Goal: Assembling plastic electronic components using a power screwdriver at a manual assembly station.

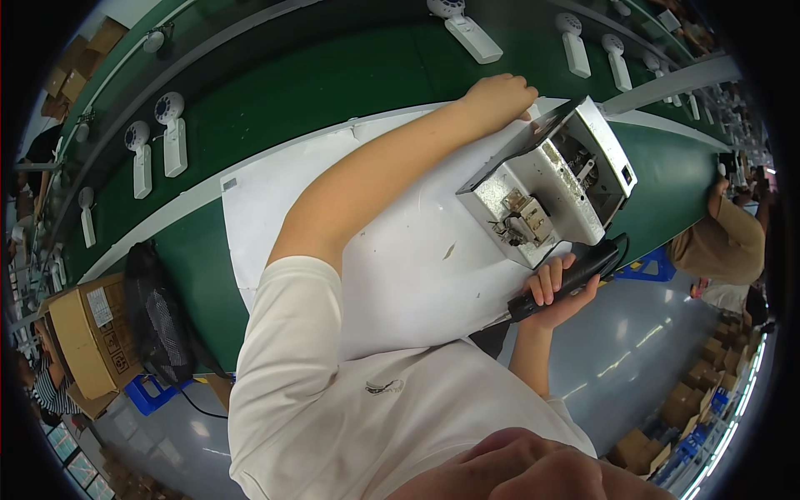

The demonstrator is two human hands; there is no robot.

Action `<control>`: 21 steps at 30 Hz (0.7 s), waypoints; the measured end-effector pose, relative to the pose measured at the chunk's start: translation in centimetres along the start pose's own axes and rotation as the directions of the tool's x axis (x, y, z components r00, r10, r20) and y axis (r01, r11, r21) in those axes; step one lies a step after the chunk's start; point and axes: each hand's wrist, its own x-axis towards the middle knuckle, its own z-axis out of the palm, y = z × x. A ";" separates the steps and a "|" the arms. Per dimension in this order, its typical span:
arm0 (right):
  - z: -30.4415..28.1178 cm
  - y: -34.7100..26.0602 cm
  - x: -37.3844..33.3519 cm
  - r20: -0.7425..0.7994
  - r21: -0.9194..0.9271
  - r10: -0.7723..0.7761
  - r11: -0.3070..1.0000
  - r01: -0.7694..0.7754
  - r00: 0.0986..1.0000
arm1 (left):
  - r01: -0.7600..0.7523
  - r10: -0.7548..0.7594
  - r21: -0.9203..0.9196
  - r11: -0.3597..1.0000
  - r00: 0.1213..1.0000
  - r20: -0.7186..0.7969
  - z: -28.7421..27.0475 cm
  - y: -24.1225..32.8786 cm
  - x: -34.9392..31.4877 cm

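Observation:
A silvery sheet-metal housing (575, 196) with dark edges lies tilted on a white sheet (400, 250). Inside its near compartment sits a small metal-and-beige component (527, 221) with short wires. My left arm stretches across the sheet, and my left hand (498, 102) is closed at the far side of the housing; its fingertips are partly hidden, so what they hold cannot be made out. Close to the housing's near edge, my right hand (554, 292) is wrapped round a black corded electric screwdriver (575, 282). The tool's thin tip points down-left, away from the housing.
Beyond the sheet runs a green conveyor belt (333, 87) carrying several white handheld fans (473, 37). A black mesh bag (158, 317) and a cardboard box (92, 337) stand at left. Another person (721, 237) is at the right, near a blue crate (646, 267).

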 end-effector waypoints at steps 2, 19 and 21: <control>-0.1 -0.1 0.0 0.008 -0.005 0.001 1.000 -0.001 1.000 | -0.015 0.020 0.107 0.994 0.999 -0.046 0.7 0.1 -0.2; -0.4 -0.1 0.1 -0.009 -0.024 -0.011 1.000 0.011 1.000 | 0.051 -0.059 -0.192 0.980 0.998 -0.032 -0.1 -1.0 -0.9; -0.2 0.0 0.1 -0.026 -0.030 -0.014 0.999 0.013 1.000 | 0.028 -0.029 -0.153 0.988 1.000 -0.005 -0.2 -1.3 -0.7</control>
